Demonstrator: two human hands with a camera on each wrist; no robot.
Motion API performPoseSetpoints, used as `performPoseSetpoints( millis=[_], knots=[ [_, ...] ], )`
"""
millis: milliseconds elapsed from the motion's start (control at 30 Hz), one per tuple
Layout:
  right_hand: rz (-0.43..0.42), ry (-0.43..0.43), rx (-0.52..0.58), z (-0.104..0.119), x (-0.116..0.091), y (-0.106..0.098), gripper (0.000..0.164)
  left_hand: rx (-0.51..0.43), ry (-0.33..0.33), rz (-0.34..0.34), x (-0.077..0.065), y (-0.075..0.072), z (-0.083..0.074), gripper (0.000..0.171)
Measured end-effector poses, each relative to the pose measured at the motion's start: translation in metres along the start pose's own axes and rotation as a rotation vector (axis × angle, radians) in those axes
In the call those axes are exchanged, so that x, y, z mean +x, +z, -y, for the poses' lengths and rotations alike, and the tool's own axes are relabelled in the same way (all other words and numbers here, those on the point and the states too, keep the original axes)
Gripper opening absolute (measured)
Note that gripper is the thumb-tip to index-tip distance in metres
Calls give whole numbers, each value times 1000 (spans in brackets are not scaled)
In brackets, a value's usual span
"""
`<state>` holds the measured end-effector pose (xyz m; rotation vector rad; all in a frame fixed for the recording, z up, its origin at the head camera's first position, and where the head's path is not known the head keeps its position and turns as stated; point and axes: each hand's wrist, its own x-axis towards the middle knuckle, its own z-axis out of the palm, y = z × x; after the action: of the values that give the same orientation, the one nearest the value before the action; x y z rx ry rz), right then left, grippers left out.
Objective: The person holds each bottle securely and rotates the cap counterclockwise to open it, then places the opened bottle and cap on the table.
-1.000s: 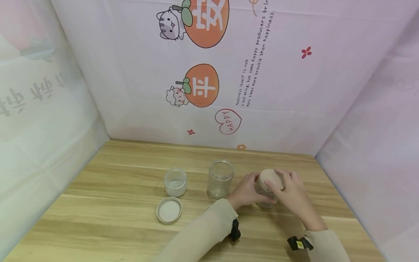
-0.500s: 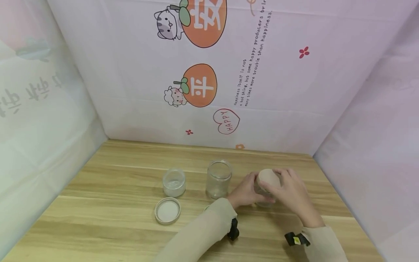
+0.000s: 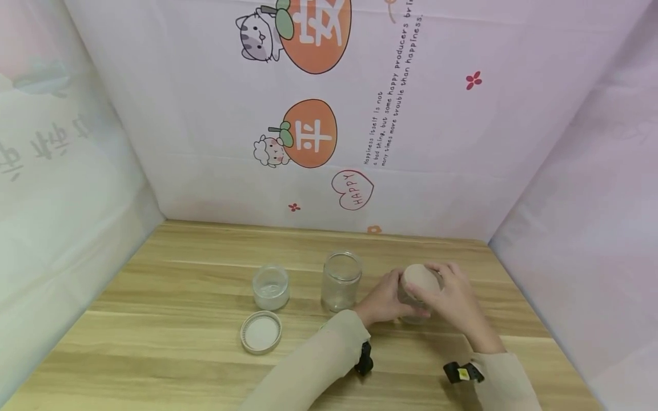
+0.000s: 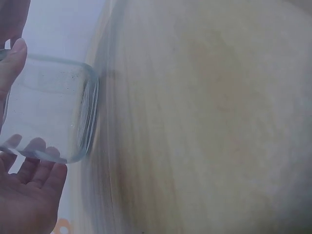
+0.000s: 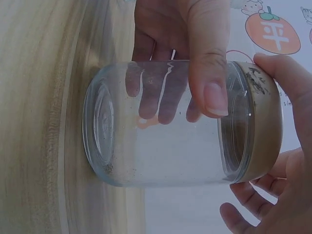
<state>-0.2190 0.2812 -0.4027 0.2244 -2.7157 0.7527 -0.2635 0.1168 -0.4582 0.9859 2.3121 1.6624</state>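
My left hand (image 3: 384,299) grips the body of a clear glass jar (image 5: 165,151) near the right side of the table. In the right wrist view its thumb lies across the near glass, and its fingers show through from behind. A beige lid (image 5: 267,126) with a dark printed mark covers the jar's mouth. Around this lid, my right hand (image 3: 454,297) curls its thumb and fingers. The jar stands upright, its base at the table surface, with nothing visible inside. Part of the jar (image 4: 48,107) also shows in the left wrist view.
Left of my hands stands a tall lidless glass jar (image 3: 341,285), close to the left wrist. Farther left is a short lidless glass jar (image 3: 271,291), with a beige lid (image 3: 261,333) lying inside-up before it. Fabric walls (image 3: 411,200) border the wooden table (image 3: 154,319).
The head view has shifted slightly, moving the scene a little left. Both hands keep their hold on jar and lid. A dark mark on the lid's near side no longer shows there.
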Motion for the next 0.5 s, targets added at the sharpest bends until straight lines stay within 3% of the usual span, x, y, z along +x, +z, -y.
performPoseSetpoints(
  millis=[200, 500],
  knots=[
    [1, -19, 32, -2, 0, -1, 73, -20, 15, 13, 1, -1, 1, 81],
    [16, -125, 83, -6, -2, -3, 67, -60, 43, 45, 0, -1, 0, 78]
  ],
)
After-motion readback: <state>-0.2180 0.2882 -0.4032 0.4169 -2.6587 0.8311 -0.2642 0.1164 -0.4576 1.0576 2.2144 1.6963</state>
